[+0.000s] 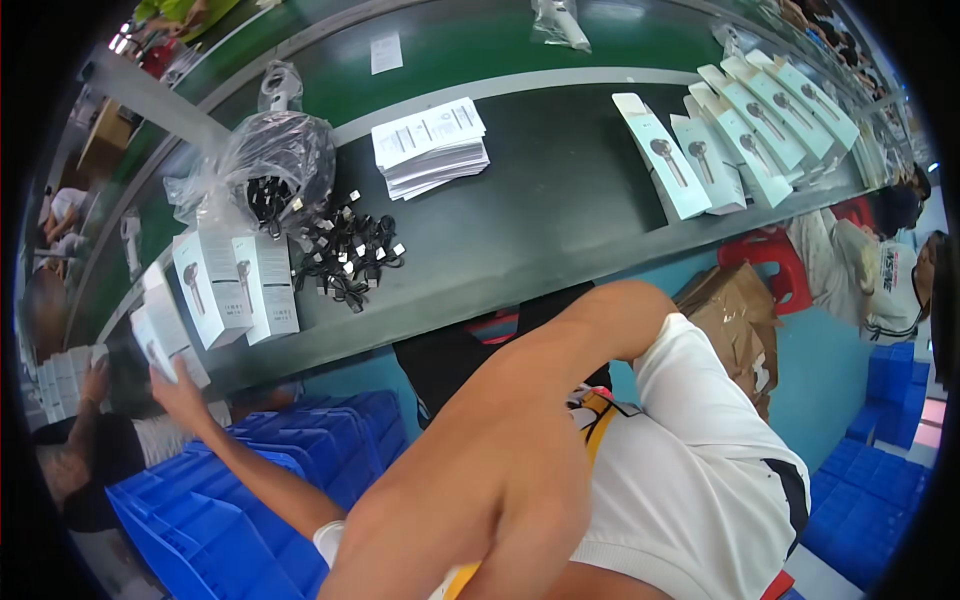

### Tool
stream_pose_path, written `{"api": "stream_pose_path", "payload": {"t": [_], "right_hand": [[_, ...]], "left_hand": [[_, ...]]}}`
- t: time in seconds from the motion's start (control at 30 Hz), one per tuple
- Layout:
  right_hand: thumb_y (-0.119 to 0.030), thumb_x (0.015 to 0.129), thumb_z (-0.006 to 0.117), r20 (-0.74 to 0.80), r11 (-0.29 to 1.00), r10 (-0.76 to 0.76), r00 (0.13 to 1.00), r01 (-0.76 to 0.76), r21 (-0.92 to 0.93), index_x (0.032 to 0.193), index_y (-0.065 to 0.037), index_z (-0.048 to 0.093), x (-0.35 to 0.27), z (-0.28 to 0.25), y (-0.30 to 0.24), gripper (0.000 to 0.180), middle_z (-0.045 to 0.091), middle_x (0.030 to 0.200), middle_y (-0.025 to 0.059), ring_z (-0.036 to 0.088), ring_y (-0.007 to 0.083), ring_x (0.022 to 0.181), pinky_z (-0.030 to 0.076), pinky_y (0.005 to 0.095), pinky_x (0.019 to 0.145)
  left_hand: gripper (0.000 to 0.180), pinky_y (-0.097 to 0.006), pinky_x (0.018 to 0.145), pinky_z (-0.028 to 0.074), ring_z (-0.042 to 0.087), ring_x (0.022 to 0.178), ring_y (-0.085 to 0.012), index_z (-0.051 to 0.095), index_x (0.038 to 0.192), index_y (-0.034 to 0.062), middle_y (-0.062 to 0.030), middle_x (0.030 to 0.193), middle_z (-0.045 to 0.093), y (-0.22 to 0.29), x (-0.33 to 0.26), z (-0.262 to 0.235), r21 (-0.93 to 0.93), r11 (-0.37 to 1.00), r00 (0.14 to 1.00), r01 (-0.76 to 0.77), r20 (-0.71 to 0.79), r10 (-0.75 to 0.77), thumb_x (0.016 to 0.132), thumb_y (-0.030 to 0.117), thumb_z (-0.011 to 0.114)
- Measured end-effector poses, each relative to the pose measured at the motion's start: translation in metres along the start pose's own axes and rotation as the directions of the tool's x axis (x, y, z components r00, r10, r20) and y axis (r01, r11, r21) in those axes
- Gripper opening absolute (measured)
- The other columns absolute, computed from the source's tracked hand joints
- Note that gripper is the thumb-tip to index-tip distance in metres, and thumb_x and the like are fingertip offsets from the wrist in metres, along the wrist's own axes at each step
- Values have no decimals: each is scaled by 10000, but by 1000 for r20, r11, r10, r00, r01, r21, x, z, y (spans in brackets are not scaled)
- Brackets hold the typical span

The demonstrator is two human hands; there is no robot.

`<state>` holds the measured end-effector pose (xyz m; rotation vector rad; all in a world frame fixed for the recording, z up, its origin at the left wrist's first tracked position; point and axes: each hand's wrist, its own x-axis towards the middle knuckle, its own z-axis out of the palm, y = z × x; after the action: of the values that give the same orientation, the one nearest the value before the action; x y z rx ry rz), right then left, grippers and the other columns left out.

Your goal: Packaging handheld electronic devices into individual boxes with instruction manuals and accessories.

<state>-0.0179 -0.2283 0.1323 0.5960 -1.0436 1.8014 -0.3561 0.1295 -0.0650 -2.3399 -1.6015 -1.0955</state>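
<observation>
The bench (545,200) stretches in front of you, its straight edges bent by the lens and its far ends running out toward the dark rim. Your right hand (470,490) looms close to the camera, its fingers hidden or cut off at the lower edge, so you cannot tell whether it is wide, narrow or holding something. Below the bench on your left stand blue crates (215,520), partly covered by your left forearm. On the right of the bench, mint boxes (750,145) lean in an overlapping row, flaps up; the rearmost are too crowded to count. To the left, a clear bag (300,145) bulges beside you, its contents blurred by glare and folds apart from some black cables at its mouth. A stack of papers (428,150) lies right of it, the print too small to make out. Loose cables (350,250) tangle near the bag, just beside two upright boxes (212,300). Left of these, at the bench's near edge, is the held box (170,325), tilted. Your left hand (185,400) grips its lower end; some fingers are hard to see.
</observation>
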Motion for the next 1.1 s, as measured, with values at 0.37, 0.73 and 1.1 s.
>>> {"api": "stream_pose_path", "payload": {"t": [0.37,0.73,1.1], "right_hand": [[-39,869,544,-727,-219,-473,498,-866,-450,1032,-38,647,-141,-133,7,193,656,961,122,642,282,850,501,362,751],[2,701,619,-609,-727,-446,656,-662,-182,889,55,548,-97,-242,8,208,589,880,232,644,388,783,554,429,658],[-27,747,574,-589,-616,-562,581,-769,-171,938,66,533,-114,-253,9,216,570,878,229,650,370,705,550,439,577]], "left_hand": [[372,-388,997,406,554,1149,-316,590,1225,4,-192,1246,577,40,-16,-2,-104,994,990,43,-129,-56,910,202,590],[267,-369,857,482,619,980,-283,633,1119,22,-169,1064,645,355,57,-5,-749,530,777,-398,32,629,882,133,582],[377,-455,891,511,627,1064,-372,687,1057,72,-195,1135,653,462,118,224,-69,899,687,-432,621,378,775,298,581]]}}
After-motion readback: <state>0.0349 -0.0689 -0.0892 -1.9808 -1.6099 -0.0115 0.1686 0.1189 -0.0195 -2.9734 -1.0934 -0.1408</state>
